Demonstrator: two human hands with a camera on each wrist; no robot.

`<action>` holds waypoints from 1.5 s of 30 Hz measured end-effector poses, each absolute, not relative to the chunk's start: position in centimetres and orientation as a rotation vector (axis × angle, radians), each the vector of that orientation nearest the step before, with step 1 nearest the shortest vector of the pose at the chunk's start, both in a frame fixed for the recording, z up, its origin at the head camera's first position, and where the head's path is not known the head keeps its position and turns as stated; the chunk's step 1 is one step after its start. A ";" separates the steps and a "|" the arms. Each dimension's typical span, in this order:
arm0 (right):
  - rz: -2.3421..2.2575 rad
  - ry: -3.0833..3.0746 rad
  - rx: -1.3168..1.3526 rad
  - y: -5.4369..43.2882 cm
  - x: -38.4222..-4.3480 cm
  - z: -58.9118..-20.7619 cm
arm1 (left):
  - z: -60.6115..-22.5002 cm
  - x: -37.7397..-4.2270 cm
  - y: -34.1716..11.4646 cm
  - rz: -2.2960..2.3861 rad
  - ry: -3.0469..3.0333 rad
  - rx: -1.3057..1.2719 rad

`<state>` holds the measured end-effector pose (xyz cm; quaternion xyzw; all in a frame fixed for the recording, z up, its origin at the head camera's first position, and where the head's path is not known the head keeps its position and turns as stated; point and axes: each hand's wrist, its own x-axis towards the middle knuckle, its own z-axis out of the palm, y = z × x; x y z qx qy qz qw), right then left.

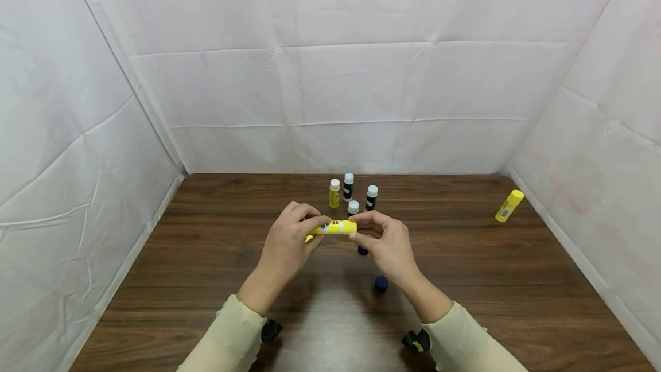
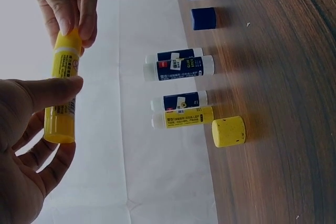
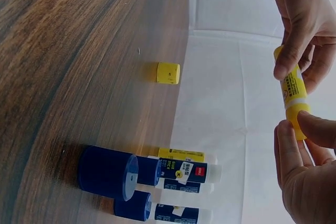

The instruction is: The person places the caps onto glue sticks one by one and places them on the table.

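A yellow glue stick [image 1: 338, 227] lies sideways in the air between both hands. My left hand [image 1: 289, 240] grips its body with thumb and fingers. At the other end, the thumb and fingertips of my right hand [image 1: 389, 245] pinch the yellow cap [image 3: 297, 121], which sits on the tube past a white band. Beneath them on the table is a loose yellow cap [image 2: 229, 131], mostly hidden by the left hand in the head view. Beyond the hands stand an uncapped yellow glue stick [image 1: 334, 195] and three navy glue sticks [image 2: 184, 69] with whitish tops.
Blue caps [image 1: 381, 284] stand on the wooden table [image 1: 206, 280] near the right hand; the right wrist view shows three. Another yellow glue stick [image 1: 509, 206] stands at the far right, cap on. White cloth walls [image 1: 351, 85] enclose the back and sides.
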<state>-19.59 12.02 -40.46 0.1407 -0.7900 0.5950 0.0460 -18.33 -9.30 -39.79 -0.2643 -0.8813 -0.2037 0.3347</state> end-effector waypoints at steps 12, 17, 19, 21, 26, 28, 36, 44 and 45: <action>1.704 -2.455 0.413 12.0 -19.4 -40.5 | -39.9 -18.2 -9.7 -0.462 -2.271 -0.776; 1.671 -2.470 0.400 12.0 -19.4 -40.4 | -40.0 -18.3 -9.7 -0.422 -2.247 -0.798; 1.662 -2.471 0.397 12.0 -19.4 -40.4 | -40.1 -18.4 -9.7 -0.403 -2.245 -0.807; 1.651 -2.469 0.393 12.0 -19.5 -40.4 | -40.0 -18.5 -9.7 -0.387 -2.242 -0.816; 1.644 -2.456 0.385 11.9 -19.5 -40.5 | -39.9 -18.7 -9.7 -0.363 -2.233 -0.840; 1.642 -2.449 0.379 11.9 -19.4 -40.5 | -39.8 -18.8 -9.8 -0.351 -2.231 -0.853; 1.626 -2.418 0.371 11.6 -19.4 -40.7 | -39.9 -19.2 -9.7 -0.310 -2.225 -0.874; 1.578 -2.422 0.338 11.7 -19.5 -40.8 | -39.8 -19.3 -9.4 -0.278 -2.218 -0.869; 1.576 -2.422 0.337 11.7 -19.5 -40.8 | -39.8 -19.4 -9.3 -0.280 -2.221 -0.867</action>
